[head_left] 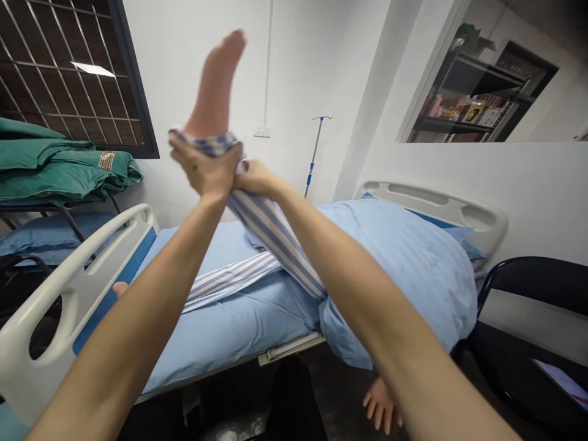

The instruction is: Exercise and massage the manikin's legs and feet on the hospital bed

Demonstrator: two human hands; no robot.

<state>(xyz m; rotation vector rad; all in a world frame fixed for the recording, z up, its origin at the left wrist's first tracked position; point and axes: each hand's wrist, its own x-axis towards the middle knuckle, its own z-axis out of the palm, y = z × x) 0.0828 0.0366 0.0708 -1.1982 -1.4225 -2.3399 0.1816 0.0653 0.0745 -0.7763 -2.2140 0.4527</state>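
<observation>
A bare, smooth foot [215,89] points up above the bed, its leg raised in a blue-and-white striped trouser leg [280,236]. It looks like a manikin's. My left hand [204,165] is closed round the bunched trouser cuff at the ankle. Just below and to the right, my right hand [257,179] grips the same trouser leg, its fingers partly hidden. The other striped leg [236,278] lies flat on the blue sheet, with its foot [120,288] near the footboard. A light-blue quilt [390,257] covers the rest of the body.
The footboard [27,343] is at left and the headboard [487,220] at right. A manikin-like hand [381,401] hangs below the quilt. A black chair [542,361] bears a flat device. An IV pole [314,159] stands behind; green bedding [59,168] is piled left.
</observation>
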